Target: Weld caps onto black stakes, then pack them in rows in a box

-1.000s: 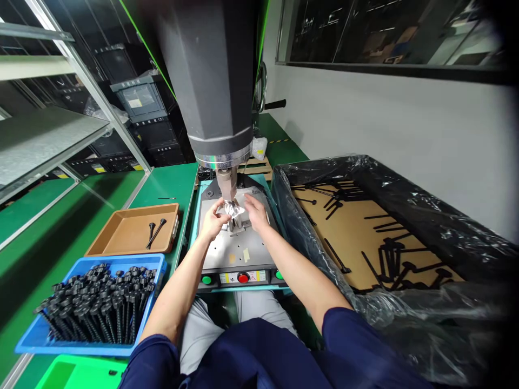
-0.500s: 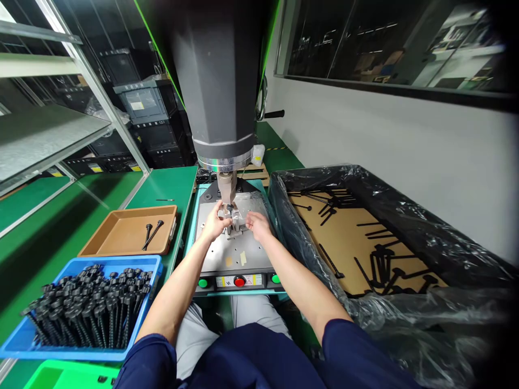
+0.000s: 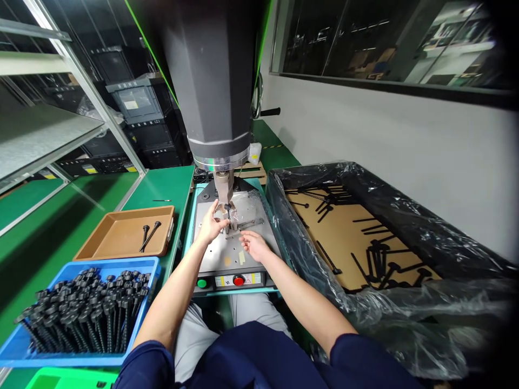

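Observation:
Under the press head sits a metal fixture (image 3: 233,229) on a grey plate, with a small black knob-headed bolt (image 3: 227,207) upright in it. My left hand (image 3: 211,224) is at the left side of the fixture, its thumb and forefinger apart near the bolt; the other fingers are partly hidden. Just in front of the fixture's right side is my right hand (image 3: 254,246), with fingers curled and tips close together. Whatever the fingertips may hold is too small to make out. A metal clamp lever (image 3: 251,222) lies beyond the right hand.
The grey press head (image 3: 214,81) hangs above. On the left are a blue tray (image 3: 156,265) of black knob bolts and a brown tray (image 3: 113,232) with two more. At right stands a plastic-lined box (image 3: 324,237) with black bolts. Red (image 3: 239,280) and green (image 3: 201,283) buttons line the base.
My right hand has moved down towards me, away from the fixture, and the clamp lever now shows beyond it. My left hand stays beside the bolt. The view has shifted slightly.

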The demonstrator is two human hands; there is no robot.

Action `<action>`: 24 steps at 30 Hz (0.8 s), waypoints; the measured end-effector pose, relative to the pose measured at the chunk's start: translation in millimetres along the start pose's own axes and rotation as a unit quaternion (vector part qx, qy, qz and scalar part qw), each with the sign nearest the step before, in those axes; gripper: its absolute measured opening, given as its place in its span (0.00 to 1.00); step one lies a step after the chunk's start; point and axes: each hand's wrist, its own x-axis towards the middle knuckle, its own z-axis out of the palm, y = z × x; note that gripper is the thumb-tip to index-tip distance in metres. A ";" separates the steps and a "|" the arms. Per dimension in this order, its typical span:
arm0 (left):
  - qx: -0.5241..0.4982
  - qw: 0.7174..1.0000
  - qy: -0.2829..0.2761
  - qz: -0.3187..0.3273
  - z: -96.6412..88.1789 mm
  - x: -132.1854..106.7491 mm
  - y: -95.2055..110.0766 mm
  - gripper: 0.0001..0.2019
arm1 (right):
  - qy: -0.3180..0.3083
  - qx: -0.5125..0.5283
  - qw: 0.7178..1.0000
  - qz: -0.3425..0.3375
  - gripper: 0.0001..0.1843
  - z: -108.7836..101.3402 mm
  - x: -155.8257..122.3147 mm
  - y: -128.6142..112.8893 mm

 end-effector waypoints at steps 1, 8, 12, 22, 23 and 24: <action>0.000 1.000 -0.004 0.003 -0.4 -0.5 0.0 0.53 | 0.002 0.000 1.000 0.001 0.09 -0.8 -1.3 0.0; 0.018 1.000 0.010 -0.001 -8.2 -15.1 7.3 0.54 | 0.006 0.001 1.000 0.003 0.08 -6.8 -10.1 3.6; 0.026 0.998 0.053 -0.004 -22.3 -38.4 14.3 0.51 | 0.007 -0.007 1.000 -0.025 0.08 -17.1 -21.8 7.1; 0.164 0.941 0.290 -0.055 -74.3 -164.5 -82.1 0.33 | 0.209 -0.348 0.857 -0.318 0.21 -121.6 -74.7 42.3; 0.190 0.936 0.285 -0.080 -76.3 -176.3 -95.8 0.35 | 0.229 -0.398 0.822 -0.337 0.21 -131.1 -78.8 48.5; 0.210 0.933 0.272 -0.104 -77.5 -186.0 -108.2 0.37 | 0.241 -0.441 0.792 -0.346 0.23 -138.9 -81.8 54.6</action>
